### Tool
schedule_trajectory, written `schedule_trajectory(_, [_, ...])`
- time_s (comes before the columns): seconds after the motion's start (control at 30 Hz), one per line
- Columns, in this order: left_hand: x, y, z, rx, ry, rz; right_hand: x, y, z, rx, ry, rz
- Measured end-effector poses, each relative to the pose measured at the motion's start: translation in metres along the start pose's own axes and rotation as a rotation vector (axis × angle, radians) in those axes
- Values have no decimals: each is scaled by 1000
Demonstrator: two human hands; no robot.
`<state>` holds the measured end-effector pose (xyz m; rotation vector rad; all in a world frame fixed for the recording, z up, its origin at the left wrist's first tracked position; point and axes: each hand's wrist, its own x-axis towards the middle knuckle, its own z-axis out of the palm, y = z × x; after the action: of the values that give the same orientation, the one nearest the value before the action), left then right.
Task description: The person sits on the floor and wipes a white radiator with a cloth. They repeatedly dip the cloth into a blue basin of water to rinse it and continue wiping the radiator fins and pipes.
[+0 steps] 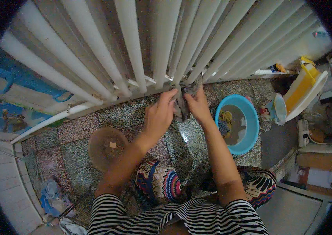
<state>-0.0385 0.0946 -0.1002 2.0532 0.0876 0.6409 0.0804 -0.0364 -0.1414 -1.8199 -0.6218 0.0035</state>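
A grey cloth [184,101] hangs between my hands at the foot of a white column radiator [164,44]. My left hand [161,110] grips the cloth's left side, with the thumb near a radiator column. On the other side my right hand [196,102] holds the cloth, its fingers partly hidden behind the fabric. Part of the cloth rests against the lower ends of the columns. To the right stands a light blue plastic basin [252,126], holding murky water and a yellow and dark cloth [225,123].
A round brownish tub [101,147] sits on the pebbled tile floor [130,113] at left. White pipe [51,119] runs along the left wall. Plastic bags [51,196] lie lower left. A yellow and white plastic object [307,88] stands at right, near a power strip [302,133].
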Motion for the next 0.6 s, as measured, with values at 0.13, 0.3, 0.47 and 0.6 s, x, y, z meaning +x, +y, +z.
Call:
schedule_trajectory(0.13, [14, 2, 14, 162, -86, 312, -2, -4, -2, -409, -77, 163])
schedule_trajectory(0.3, [35, 19, 41, 320, -289, -157, -17, 12, -6, -396, -43, 125])
schedule_trajectory(0.47, [16, -18, 41, 599, -164, 174, -50, 6, -8, -286, 104, 16])
schedule_trajectory(0.6, [11, -30, 38, 580, -122, 239, -29, -30, -4, -539, 22, 92])
